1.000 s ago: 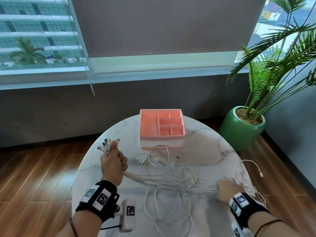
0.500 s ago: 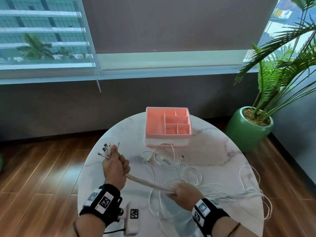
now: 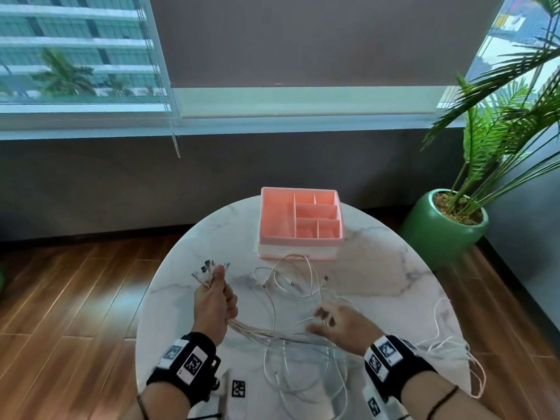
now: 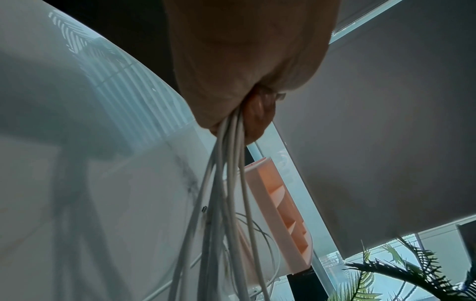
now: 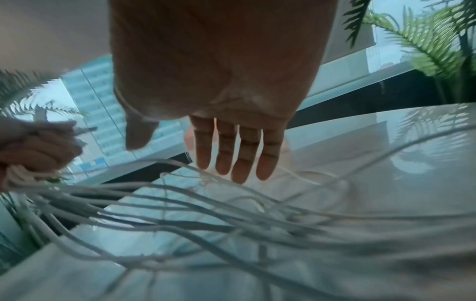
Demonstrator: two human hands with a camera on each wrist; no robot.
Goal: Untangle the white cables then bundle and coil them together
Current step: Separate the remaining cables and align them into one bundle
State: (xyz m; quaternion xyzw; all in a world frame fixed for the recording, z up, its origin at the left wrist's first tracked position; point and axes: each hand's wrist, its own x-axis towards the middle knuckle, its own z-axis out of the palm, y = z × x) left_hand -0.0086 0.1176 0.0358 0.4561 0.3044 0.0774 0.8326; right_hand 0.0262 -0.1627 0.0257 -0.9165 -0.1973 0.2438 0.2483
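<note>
Wrist view shows me my right hand [image 5: 231, 130] spread flat, having let go of the white cables [image 3: 272, 331] gripped earlier; left hand [image 3: 213, 301] fists their plug ends beside the pink organizer [image 3: 274, 219].

White cables [image 5: 231, 234] smearing into blur in right wrist view; left hand [image 3: 213, 301] hiding the gripped stretch; plug [image 3: 209, 269] types too small to tell.

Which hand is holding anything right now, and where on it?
The left hand grips the white cables in a bunch just below their connector ends. The right hand is empty, its fingers straight above the loose strands.
</note>
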